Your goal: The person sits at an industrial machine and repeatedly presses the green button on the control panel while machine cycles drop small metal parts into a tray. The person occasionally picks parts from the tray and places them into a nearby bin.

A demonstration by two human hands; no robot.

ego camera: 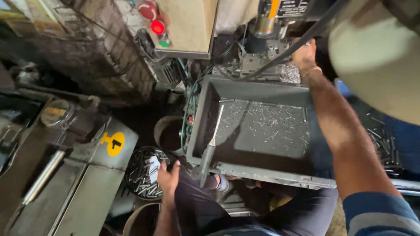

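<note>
A grey rectangular tray [205, 118] sits in front of the seated person, directly below a drilling machine [267, 26]. The tray is sheet metal with raised walls and a flat, dark floor. Fine bright metal shavings and a few short pins lie scattered across the floor, densest toward the far wall. A long metal rod tool [211, 146] with a thicker dark handle lies diagonally in the tray's left part, its handle end reaching over the near rim.

A round bucket [142, 175] on the floor to the left of the person's knee is filled with short dark cylindrical metal pins; a scrap of white paper rests on top. A second, dark and seemingly empty bucket [168, 133] stands just beyond it, beside the tray's left wall.

The left hand [168, 179] hangs low by the left knee, just beside the pin-filled bucket's rim; the fingers are curled, and whether they hold anything cannot be determined. The right hand [304, 57] is extended to the machine above the tray's far right corner, closed around a dark lever [288, 50] that slopes diagonally upward.
</note>
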